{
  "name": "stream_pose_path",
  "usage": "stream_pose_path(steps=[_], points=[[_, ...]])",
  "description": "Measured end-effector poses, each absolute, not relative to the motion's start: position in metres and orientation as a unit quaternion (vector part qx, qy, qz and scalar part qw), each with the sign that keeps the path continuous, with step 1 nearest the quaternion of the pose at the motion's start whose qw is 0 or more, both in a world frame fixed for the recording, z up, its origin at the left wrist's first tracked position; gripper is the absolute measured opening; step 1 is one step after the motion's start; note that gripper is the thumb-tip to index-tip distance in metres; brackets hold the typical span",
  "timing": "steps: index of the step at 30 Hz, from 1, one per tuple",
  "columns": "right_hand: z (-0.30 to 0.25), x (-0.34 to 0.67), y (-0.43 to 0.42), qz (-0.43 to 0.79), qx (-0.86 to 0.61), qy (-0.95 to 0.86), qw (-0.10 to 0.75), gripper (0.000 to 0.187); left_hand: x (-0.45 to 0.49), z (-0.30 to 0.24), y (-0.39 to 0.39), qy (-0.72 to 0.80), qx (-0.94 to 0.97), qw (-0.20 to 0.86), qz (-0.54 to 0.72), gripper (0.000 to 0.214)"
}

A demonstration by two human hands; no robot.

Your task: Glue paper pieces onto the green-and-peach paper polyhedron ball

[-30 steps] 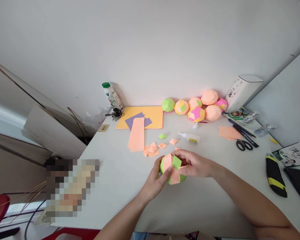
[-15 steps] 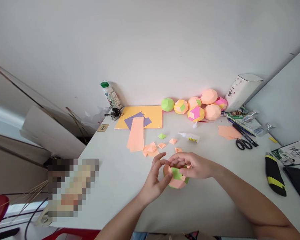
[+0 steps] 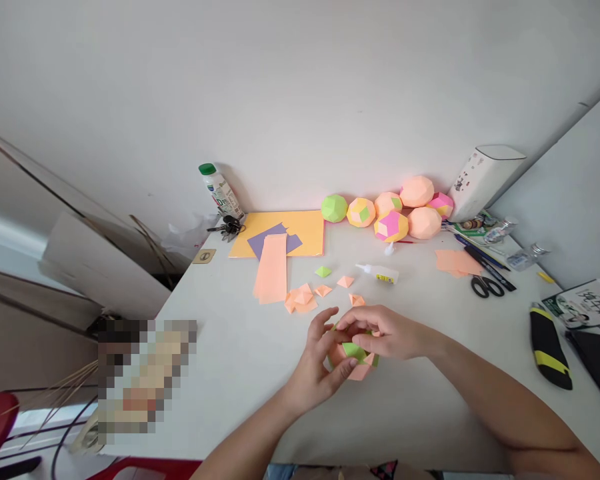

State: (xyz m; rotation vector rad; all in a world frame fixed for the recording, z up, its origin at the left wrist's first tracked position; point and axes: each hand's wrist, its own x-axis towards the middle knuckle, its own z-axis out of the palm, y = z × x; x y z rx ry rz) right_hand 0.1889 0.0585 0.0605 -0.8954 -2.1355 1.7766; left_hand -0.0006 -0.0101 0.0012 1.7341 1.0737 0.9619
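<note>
A faceted paper ball [image 3: 361, 371] in peach and green sits between my two hands, low over the front of the white table. My left hand [image 3: 316, 363] grips its left side, thumb on the near face and fingers curled behind. Over its top right bends my right hand [image 3: 380, 332], fingers pressed to the upper rim; the fingertips are partly hidden. Just beyond lie several folded peach paper pieces [image 3: 323, 291] and one green folded piece [image 3: 323, 271]. A white glue bottle [image 3: 383, 273] rests on its side behind my right hand.
Several finished paper balls [image 3: 391, 226] stand against the wall. Peach paper strips [image 3: 273, 270] overlap a yellow sheet [image 3: 310, 233] at the back left. Black scissors [image 3: 487, 287], a marker [image 3: 490, 269] and a black-yellow cutter [image 3: 550, 347] lie to the right. A bottle [image 3: 222, 192] stands back left.
My left hand has shifted slightly, its thumb moving right and down across the ball's near face. The ball has turned a little; my right hand stays nearly in place.
</note>
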Motion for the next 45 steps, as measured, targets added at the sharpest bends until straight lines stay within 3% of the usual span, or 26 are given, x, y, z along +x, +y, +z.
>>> stream_pose_path(steps=[5, 11, 18, 45], points=[[0.068, 0.192, 0.059, 0.547, -0.305, -0.766, 0.142, 0.018, -0.002, 0.003, -0.009, 0.446, 0.644, 0.473, 0.404, 0.016], [0.071, 0.192, 0.053, 0.424, -0.332, -0.83, 0.144, 0.006, -0.006, 0.005, -0.006, 0.493, 0.559, 0.522, 0.414, 0.024], [0.069, 0.184, 0.039, 0.354, -0.37, -0.842, 0.17, 0.013, -0.006, 0.007, -0.006, 0.494, 0.533, 0.546, 0.416, 0.027], [0.067, 0.181, 0.031, 0.364, -0.426, -0.812, 0.163, 0.014, -0.005, 0.007, -0.009, 0.49, 0.547, 0.542, 0.408, 0.029]])
